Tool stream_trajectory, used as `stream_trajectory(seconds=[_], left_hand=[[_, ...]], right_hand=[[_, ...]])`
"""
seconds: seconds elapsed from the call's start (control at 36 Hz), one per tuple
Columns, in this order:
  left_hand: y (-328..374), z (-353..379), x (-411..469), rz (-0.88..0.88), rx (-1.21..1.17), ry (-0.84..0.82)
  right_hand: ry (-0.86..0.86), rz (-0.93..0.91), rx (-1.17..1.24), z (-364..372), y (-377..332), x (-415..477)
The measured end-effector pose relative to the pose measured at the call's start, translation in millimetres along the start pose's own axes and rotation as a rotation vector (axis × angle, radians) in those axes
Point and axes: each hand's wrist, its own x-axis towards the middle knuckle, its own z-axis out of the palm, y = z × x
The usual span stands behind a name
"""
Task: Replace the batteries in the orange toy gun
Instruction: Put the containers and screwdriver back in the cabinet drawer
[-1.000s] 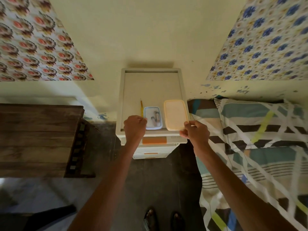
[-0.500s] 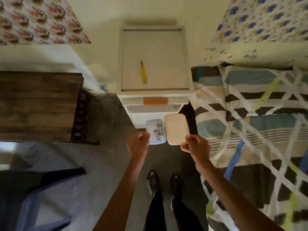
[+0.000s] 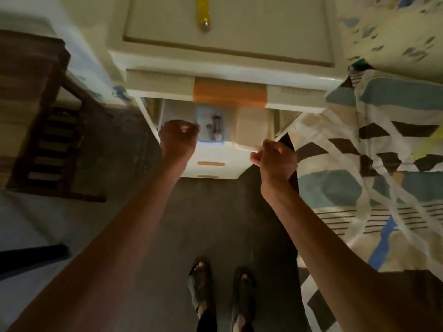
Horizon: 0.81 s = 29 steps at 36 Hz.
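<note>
The left hand [image 3: 178, 140] is curled in a fist-like grip on the left edge of a small blue box [image 3: 209, 125], just above frame centre. Inside the box lie two or three dark cylinders [image 3: 214, 124], blurred, that look like batteries. At 3 o'clock of the box, close beside it, is a beige lid [image 3: 251, 127]; the right hand [image 3: 274, 159] pinches its near edge with curled fingers. Box and lid show against the drawer fronts of a cream cabinet [image 3: 167, 77], just under its orange band [image 3: 230, 92]; whether they touch the cabinet cannot be told through the blur. On the cabinet top, at 12 o'clock, lies a yellow screwdriver [image 3: 203, 13], well apart from both hands. A patterned bedsheet [image 3: 383, 152] fills the 3 o'clock side, and a dark wooden table [image 3: 28, 104] stands at 9 o'clock. At 6 o'clock, two sandalled feet [image 3: 200, 291] stand on the grey floor [image 3: 203, 224].
</note>
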Motion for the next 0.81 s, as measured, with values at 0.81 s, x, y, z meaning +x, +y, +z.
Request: stream_trajectory(seconds=[0.81], left_hand=[[17.0, 27.7, 59.1, -0.032, -0.115, -0.018]], right_hand=[[0.26, -0.046, -0.034, 67.3, -14.5, 41.7]])
